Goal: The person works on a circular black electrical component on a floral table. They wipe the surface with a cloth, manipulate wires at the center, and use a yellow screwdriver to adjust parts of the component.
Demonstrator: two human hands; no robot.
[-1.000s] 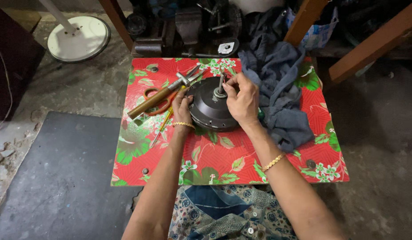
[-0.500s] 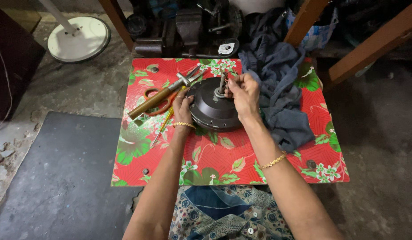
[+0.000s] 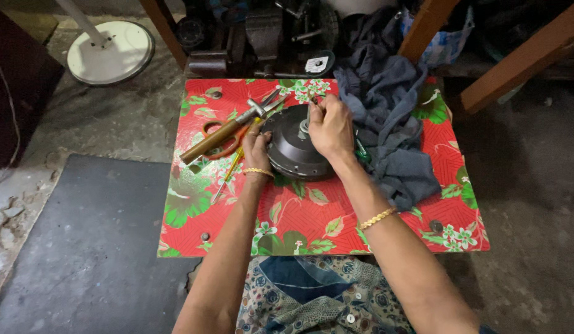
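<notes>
Head view, looking down on a low counter (image 3: 194, 241) covered in red floral oilcloth. A round, dark grey motor housing (image 3: 293, 151) lay near the middle of the counter's far half, its short central shaft (image 3: 304, 125) pointing upward. The left hand (image 3: 256, 145) was pressed against the housing's left flank, its fingers curled to the rim in a steadying hold. The right hand (image 3: 330, 127) sat over the hub, its fingers pinched together at the shaft; what small part they gripped, if any, could not be told. Left of the housing lay a wooden-handled tool (image 3: 219, 139), orange-handled scissors (image 3: 222, 141) and a slim yellow screwdriver (image 3: 228, 176); a crumpled blue-grey cloth (image 3: 392, 117) lay to the right, touching the housing. The step in hand appeared to be work on a fitting at the shaft end. The next move would probably call for a firm counter-hold from the left hand while the right turned or lifted the fitting straight along the shaft.
</notes>
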